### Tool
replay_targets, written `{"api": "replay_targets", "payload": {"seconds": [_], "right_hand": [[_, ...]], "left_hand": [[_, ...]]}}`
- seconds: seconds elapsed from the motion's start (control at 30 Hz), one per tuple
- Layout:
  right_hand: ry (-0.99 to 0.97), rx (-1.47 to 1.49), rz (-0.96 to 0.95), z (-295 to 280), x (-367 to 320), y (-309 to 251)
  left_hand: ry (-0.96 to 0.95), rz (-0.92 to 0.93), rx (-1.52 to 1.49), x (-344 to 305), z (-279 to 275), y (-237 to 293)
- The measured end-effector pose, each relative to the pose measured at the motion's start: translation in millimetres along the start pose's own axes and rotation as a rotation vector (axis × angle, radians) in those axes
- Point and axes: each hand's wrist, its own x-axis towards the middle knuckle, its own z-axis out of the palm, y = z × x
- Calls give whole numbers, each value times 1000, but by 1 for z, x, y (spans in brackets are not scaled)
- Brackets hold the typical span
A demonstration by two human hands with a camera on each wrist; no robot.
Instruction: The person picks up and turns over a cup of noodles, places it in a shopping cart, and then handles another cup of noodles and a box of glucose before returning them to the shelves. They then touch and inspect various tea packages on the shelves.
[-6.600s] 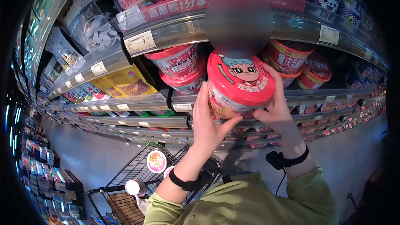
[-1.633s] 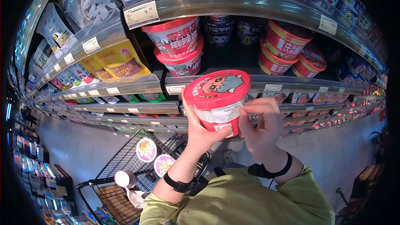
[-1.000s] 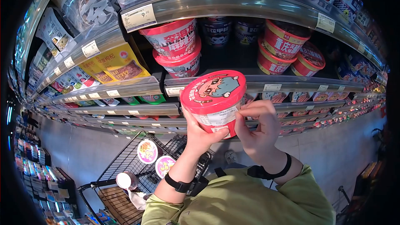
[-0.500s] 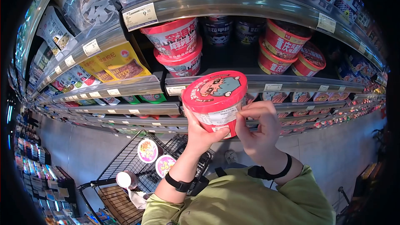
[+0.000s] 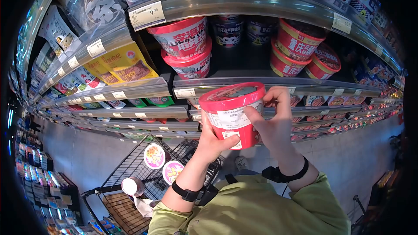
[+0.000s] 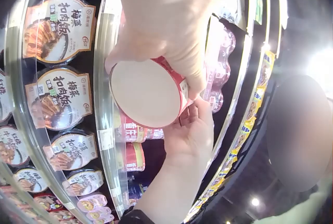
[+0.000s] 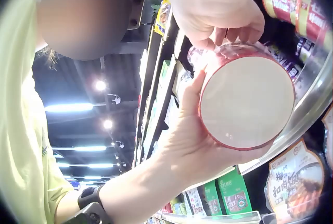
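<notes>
A red instant noodle tub (image 5: 250, 135) with a cartoon face on its lid is held up in front of the shelf, tilted so its side shows. A white printed label (image 5: 233, 118) is on that side. My left hand (image 5: 212, 141) grips the tub from the left and below, thumb across a small sticker near the base. On the right, my right hand (image 5: 279, 119) has its thumb on the label and its curled fingers at the tub's side, just under the lid. Both wrist views show the tub's plain white bottom (image 6: 145, 94), with the left hand (image 7: 197, 146) around it.
Matching red tubs (image 5: 183, 39) are stacked behind, beside dark blue tubs (image 5: 228, 32) and red-and-gold tubs (image 5: 296, 45). A shelf edge (image 5: 200, 91) with price tags lies right behind the hands. Below left, a black wire cart (image 5: 126, 163) holds several tubs.
The tub has tipped back from its lid-up tilt, showing more of its label side. My right hand's fingers have moved up along the tub's side. Earlier, both hands held the tub nearer the shelf.
</notes>
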Motion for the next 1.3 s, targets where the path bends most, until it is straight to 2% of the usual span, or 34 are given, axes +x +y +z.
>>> {"api": "replay_targets", "payload": {"seconds": [0.07,0.1,0.17,0.2,0.23,0.3,0.33,0.4,0.43,0.5,0.53,0.57,0.63,0.67,0.7,0.77,0.83,0.9,0.93,0.97,1.03,1.07,1.17,1.2,1.3], "right_hand": [[-27,149,219,0,0,2],[-27,149,218,0,1,1],[-124,629,471,0,6,2],[-187,626,519,-5,10,-1],[-183,626,515,-7,12,-2],[-268,559,376,-10,16,-3],[-266,558,372,-17,21,-6],[-423,612,449,-35,34,-11],[-427,612,445,-41,39,-6],[-554,740,443,-49,49,3],[-468,715,463,-48,53,6],[-466,715,456,-49,56,5],[-326,722,442,-48,64,2],[-231,641,317,-44,68,5],[-229,642,312,-39,74,9],[-50,440,192,-31,87,20],[1,352,173,-18,100,49],[44,8,-26,-3,112,69],[73,-8,-157,5,117,83],[69,-6,-156,9,119,86],[27,-262,-271,15,121,88],[-16,-170,-197,15,124,89],[-105,-221,-196,12,130,85],[-84,-303,-261,15,128,83],[-74,-275,-225,20,126,81]], "left_hand": [[-24,-107,-70,-3,-1,3],[-25,-106,-69,-3,-2,3],[-75,-175,-120,-2,-5,2],[-79,-174,-119,-2,-5,3],[-85,-179,-119,0,-5,3],[-96,-182,-120,4,-3,10],[-135,-152,-57,8,-1,17],[-190,-133,30,17,1,25],[-189,-128,30,21,0,24],[-205,-195,-78,31,-4,22],[-260,-183,-85,37,-3,24],[-266,-178,-82,41,0,26],[-183,-37,-195,47,10,29],[-119,-10,-136,50,7,28],[15,8,-80,52,8,28],[132,-38,-47,51,-1,25],[143,-41,0,46,2,17],[161,-45,44,40,2,10],[131,-27,105,38,0,8],[103,-8,165,36,-1,7],[128,10,153,34,-2,7],[116,27,180,33,-5,5],[117,38,238,30,-9,6],[123,32,270,30,-9,7],[138,49,367,32,-11,4]]}}
